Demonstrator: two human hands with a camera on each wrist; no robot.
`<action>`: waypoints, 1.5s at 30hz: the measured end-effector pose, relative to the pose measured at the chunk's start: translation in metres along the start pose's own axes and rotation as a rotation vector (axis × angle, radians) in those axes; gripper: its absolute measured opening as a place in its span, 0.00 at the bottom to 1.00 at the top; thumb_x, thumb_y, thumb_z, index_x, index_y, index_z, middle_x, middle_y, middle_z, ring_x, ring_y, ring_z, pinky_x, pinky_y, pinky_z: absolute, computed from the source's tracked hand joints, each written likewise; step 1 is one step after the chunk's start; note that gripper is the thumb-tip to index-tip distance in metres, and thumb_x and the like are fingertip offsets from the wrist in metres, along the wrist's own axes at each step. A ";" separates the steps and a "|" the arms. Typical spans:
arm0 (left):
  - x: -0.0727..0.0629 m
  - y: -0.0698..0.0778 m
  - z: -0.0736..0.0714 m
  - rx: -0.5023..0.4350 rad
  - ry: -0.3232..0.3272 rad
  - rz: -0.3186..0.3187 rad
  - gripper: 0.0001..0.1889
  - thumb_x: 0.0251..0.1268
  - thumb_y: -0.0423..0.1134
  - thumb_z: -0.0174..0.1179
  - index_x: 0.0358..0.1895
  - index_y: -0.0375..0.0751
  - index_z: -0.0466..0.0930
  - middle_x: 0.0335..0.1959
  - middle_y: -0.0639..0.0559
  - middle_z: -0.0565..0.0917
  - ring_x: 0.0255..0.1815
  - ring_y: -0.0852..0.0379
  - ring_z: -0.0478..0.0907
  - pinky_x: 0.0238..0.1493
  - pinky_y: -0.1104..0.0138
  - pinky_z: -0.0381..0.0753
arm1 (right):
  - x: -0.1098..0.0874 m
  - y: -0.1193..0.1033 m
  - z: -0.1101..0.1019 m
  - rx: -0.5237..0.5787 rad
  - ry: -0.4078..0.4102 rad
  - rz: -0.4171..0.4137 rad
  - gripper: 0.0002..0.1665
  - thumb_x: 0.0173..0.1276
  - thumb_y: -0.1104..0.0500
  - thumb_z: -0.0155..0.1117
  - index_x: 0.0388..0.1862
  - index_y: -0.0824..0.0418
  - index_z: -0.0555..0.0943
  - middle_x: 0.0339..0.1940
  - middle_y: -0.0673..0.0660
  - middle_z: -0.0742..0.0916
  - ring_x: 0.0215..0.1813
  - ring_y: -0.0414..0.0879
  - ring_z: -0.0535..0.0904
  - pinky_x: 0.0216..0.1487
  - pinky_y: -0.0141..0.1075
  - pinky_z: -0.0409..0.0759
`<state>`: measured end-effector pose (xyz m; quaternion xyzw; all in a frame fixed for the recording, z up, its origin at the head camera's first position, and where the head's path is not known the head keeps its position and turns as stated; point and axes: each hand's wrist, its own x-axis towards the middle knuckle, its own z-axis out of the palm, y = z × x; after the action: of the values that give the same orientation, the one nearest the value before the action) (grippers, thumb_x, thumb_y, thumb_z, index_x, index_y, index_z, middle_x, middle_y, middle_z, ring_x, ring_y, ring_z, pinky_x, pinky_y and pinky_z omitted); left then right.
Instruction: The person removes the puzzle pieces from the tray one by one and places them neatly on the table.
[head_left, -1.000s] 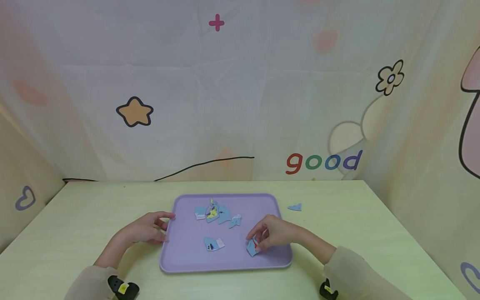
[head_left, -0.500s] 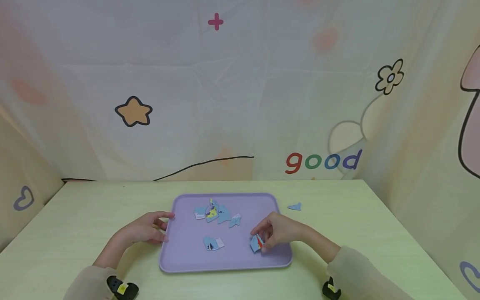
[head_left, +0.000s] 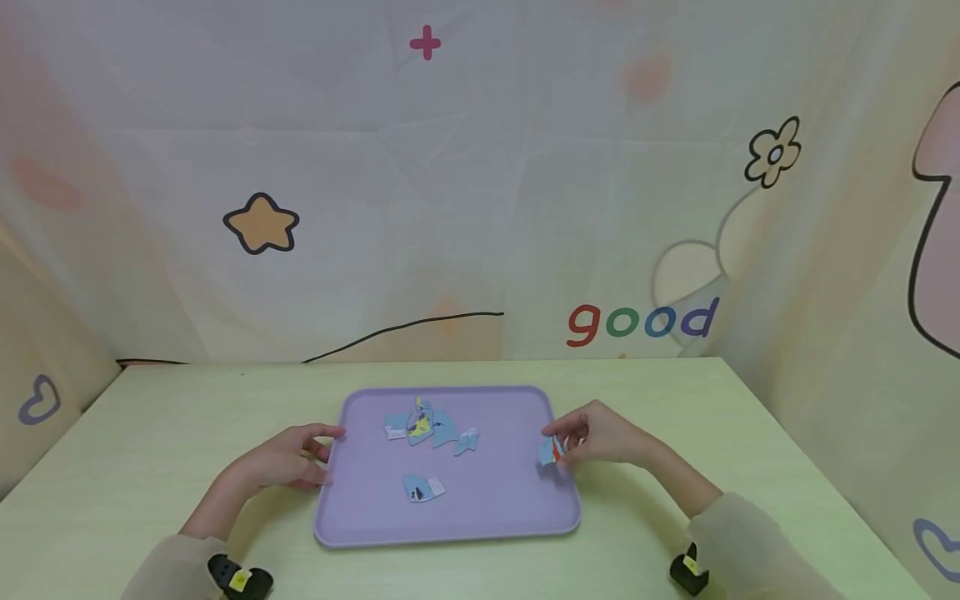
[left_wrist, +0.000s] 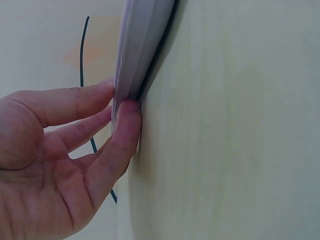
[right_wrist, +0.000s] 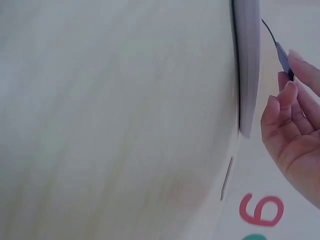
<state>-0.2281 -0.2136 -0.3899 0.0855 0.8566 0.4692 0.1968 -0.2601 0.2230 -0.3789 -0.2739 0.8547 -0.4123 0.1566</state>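
My right hand pinches a puzzle piece, light blue with a red stripe, over the right side of the purple tray. The right wrist view shows this piece edge-on between thumb and fingers, raised above the tray rim. My left hand holds the tray's left edge; seen from the left wrist, its fingertips are right at the rim. Toward the tray's back left lie several blue pieces with white and yellow parts, among them a yellow-patterned piece. A blue-and-white piece lies nearer the front.
A small star-like blue piece lies by the back group. One loose piece on the table past the tray shows in the right wrist view; the right hand hides it from the head. A printed curtain stands behind the table.
My right hand has carried the pinched piece up off the tray, rightward and away toward the right rim. My left hand keeps its hold on the tray. The head view has shifted slightly.
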 end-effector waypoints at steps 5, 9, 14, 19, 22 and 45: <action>0.000 -0.001 0.000 -0.003 0.001 0.002 0.34 0.47 0.27 0.64 0.62 0.29 0.63 0.38 0.43 0.71 0.33 0.54 0.72 0.35 0.63 0.79 | -0.008 0.012 -0.018 -0.006 0.074 0.045 0.26 0.48 0.64 0.72 0.47 0.72 0.79 0.29 0.55 0.85 0.28 0.40 0.75 0.27 0.27 0.74; 0.001 -0.003 -0.001 -0.005 0.002 -0.001 0.34 0.47 0.27 0.64 0.62 0.29 0.62 0.38 0.43 0.71 0.33 0.54 0.72 0.34 0.64 0.79 | -0.013 0.021 -0.028 0.011 0.091 0.057 0.27 0.50 0.65 0.71 0.49 0.75 0.77 0.31 0.58 0.85 0.28 0.41 0.76 0.28 0.28 0.74; 0.001 -0.004 -0.002 -0.005 -0.002 0.000 0.34 0.47 0.27 0.64 0.62 0.29 0.62 0.38 0.43 0.71 0.33 0.54 0.72 0.34 0.64 0.79 | -0.016 0.033 -0.036 0.015 0.084 0.081 0.25 0.50 0.68 0.69 0.49 0.76 0.76 0.29 0.60 0.84 0.27 0.42 0.78 0.28 0.29 0.76; 0.000 -0.005 -0.003 -0.005 -0.008 0.005 0.34 0.48 0.27 0.64 0.62 0.28 0.62 0.38 0.42 0.71 0.33 0.54 0.72 0.34 0.63 0.79 | -0.016 0.039 -0.040 -0.036 0.081 0.101 0.22 0.50 0.69 0.68 0.46 0.76 0.78 0.27 0.58 0.84 0.28 0.43 0.78 0.28 0.29 0.76; 0.001 -0.006 -0.004 -0.008 -0.011 0.006 0.34 0.48 0.27 0.64 0.62 0.28 0.62 0.38 0.43 0.71 0.33 0.54 0.72 0.34 0.63 0.79 | -0.016 0.040 -0.041 -0.072 0.068 0.106 0.22 0.49 0.69 0.68 0.45 0.76 0.78 0.27 0.57 0.84 0.28 0.44 0.77 0.27 0.29 0.75; 0.001 0.000 -0.001 -0.006 -0.010 -0.012 0.33 0.48 0.26 0.63 0.62 0.29 0.62 0.37 0.43 0.71 0.31 0.55 0.71 0.33 0.64 0.78 | -0.022 0.039 -0.041 -0.213 0.045 0.123 0.20 0.47 0.63 0.73 0.40 0.70 0.81 0.21 0.50 0.78 0.26 0.42 0.73 0.26 0.29 0.72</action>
<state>-0.2293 -0.2137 -0.3897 0.0820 0.8548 0.4701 0.2040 -0.2761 0.2814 -0.3834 -0.2265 0.9122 -0.3148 0.1322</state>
